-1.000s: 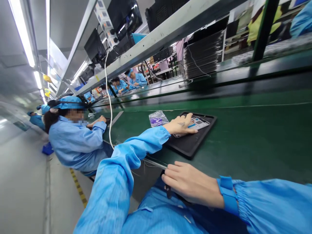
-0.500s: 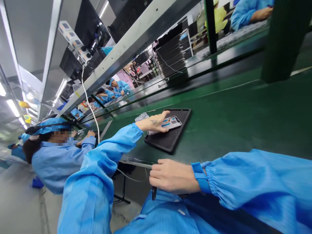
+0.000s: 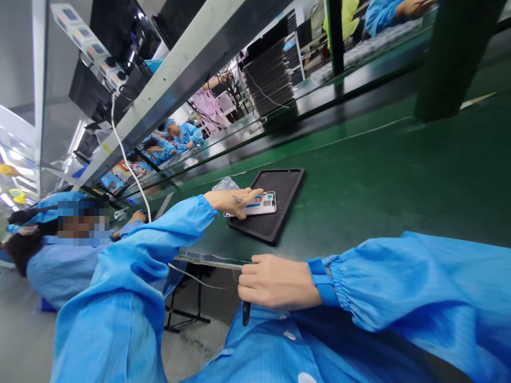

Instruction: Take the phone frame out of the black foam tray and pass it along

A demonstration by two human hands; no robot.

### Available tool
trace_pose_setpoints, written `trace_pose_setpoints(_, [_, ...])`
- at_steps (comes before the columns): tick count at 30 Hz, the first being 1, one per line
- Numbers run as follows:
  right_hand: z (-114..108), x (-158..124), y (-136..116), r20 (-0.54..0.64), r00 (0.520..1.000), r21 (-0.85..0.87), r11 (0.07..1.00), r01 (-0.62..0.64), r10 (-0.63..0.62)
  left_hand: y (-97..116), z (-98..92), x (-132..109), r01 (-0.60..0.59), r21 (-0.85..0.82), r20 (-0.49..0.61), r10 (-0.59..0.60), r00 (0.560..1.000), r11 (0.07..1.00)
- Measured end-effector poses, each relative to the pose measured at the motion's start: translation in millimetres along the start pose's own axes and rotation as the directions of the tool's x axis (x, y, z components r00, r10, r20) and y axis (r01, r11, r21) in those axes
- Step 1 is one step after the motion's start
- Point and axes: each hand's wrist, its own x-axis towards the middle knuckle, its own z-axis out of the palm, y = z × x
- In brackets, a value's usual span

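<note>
My left hand [image 3: 236, 203] reaches over an open phone housing [image 3: 265, 203], thumb on the near side and fingers across the far side, gripping it. The housing shows its inner side with blue and orange parts. It lies over the left part of a shallow black tray [image 3: 281, 223]; whether it touches the tray I cannot tell. My right hand [image 3: 275, 282] is closed at the bench's front edge, around a slim black tool [image 3: 246, 314] whose dark end sticks out below the fingers. The rest of that tool is hidden.
The green bench [image 3: 379, 175] runs to the right. Clear plastic wrap [image 3: 225, 184] lies behind my left wrist. A white cable [image 3: 128, 159] hangs from the metal beam [image 3: 175, 69]. A co-worker in blue [image 3: 67, 266] sits at left. Green posts [image 3: 455, 58] stand at the back.
My left hand and the phone housing have shifted left relative to the tray, and the housing has turned slightly. My right hand keeps its closed hold. The whole view has swung a little.
</note>
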Motion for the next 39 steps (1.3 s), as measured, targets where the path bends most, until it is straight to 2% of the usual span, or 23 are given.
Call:
trace_pose_setpoints(3, [0,0,0,-0.003,1.0,0.006,1.0,-0.002,0.002,5,-2.6,0,0.018,0.017,0.003,-0.018,1.0,1.0])
trace_pose_setpoints(6, [2,-1,0,-0.028,1.0,0.009,1.0,-0.003,0.004,9,-12.2,-11,-0.003,0.059,-0.071,0.007,0.997,0.998])
trace_pose_setpoints(11, [6,-2,1,-0.086,0.996,0.015,1.0,0.011,-0.01,24,-46.1,-44,-0.11,0.088,-0.301,0.132,0.945,0.99])
trace_pose_setpoints(16, [6,-3,3,-0.081,0.996,-0.021,1.0,0.022,-0.024,52,-81.3,-68,-0.145,0.138,-0.403,0.189,0.896,0.98])
trace_pose_setpoints(19, [7,-3,5,-0.092,0.995,-0.03,0.999,0.029,-0.032,60,-96.0,-72,-0.157,0.161,-0.433,0.213,0.876,0.974])
trace_pose_setpoints(27, [15,-3,7,-0.132,0.991,-0.062,0.998,0.027,-0.035,40,-114.7,-63,-0.181,0.228,-0.423,0.265,0.867,0.957])
trace_pose_setpoints(33, [17,-4,7,-0.139,0.989,-0.059,0.998,0.032,-0.04,40,-117.5,-61,-0.191,0.192,-0.441,0.259,0.86,0.963])
trace_pose_setpoints(39, [17,-3,8,-0.132,0.99,-0.046,0.998,0.045,-0.051,29,-117.5,-59,-0.206,0.195,-0.435,0.273,0.858,0.959])
